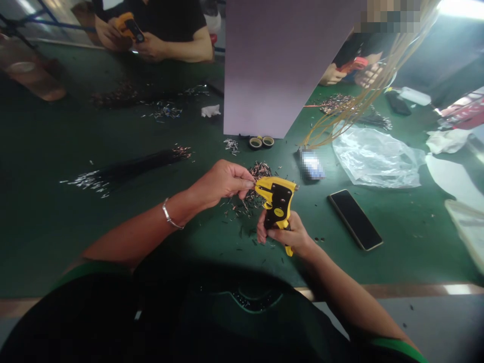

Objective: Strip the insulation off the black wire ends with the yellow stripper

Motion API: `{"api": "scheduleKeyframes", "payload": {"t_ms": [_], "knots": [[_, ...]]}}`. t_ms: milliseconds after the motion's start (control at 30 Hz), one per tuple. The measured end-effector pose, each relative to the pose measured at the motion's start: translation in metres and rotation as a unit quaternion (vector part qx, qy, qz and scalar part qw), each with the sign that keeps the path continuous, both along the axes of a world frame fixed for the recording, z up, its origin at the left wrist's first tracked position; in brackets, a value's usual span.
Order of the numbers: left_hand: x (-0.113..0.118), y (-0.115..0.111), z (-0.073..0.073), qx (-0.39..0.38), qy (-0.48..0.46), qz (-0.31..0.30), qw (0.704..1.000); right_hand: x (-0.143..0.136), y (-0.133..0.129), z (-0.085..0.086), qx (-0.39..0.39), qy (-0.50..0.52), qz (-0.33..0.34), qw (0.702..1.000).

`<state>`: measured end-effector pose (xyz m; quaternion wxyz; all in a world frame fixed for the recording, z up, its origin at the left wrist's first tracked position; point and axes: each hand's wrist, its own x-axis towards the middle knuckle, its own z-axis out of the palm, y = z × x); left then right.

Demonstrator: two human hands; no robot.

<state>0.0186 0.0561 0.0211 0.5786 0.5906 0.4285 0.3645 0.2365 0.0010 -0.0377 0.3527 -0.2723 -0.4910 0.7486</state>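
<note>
My right hand (289, 233) grips a yellow and black wire stripper (279, 199) by its handles, with the jaw pointing left. At that jaw, my left hand (230, 180) is closed in a pinch, holding what looks like a thin wire, mostly hidden by the fingers. Beneath and behind the tool lies a heap of short dark wire pieces with copper ends (260, 170), some scattered towards me. Left of my hands, a bundle of black wires (132, 166) rests on the green table (212, 237).
Two tape rolls (255, 143) sit by a pale upright panel (272, 65). To the right are a phone (356, 220), a clear plastic bag (378, 156) and hanging yellowish wires (340, 118). Across the table, one person holds a yellow tool (129, 26), another a red one (352, 64).
</note>
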Motion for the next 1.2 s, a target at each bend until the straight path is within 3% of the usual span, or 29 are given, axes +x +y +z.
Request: {"api": "scheduleKeyframes", "payload": {"t_ms": [267, 467, 733, 933, 1200], "knots": [[0.0, 0.001, -0.001, 0.009, 0.036, 0.0, 0.999, -0.003, -0.006, 0.0, -0.014, -0.032, -0.022, 0.999], [-0.002, 0.009, -0.013, 0.013, 0.033, -0.017, 0.999, -0.007, -0.009, -0.003, 0.006, -0.061, -0.048, 0.997], [-0.004, 0.02, -0.026, 0.0, 0.07, 0.016, 0.997, -0.012, -0.008, -0.015, 0.008, -0.105, -0.101, 0.989], [-0.003, 0.023, -0.035, 0.002, 0.074, 0.035, 0.997, -0.015, -0.006, -0.015, 0.01, -0.128, -0.12, 0.984], [0.001, 0.022, -0.031, -0.045, 0.053, 0.071, 0.995, -0.015, -0.003, -0.019, -0.002, -0.131, -0.124, 0.984]]}}
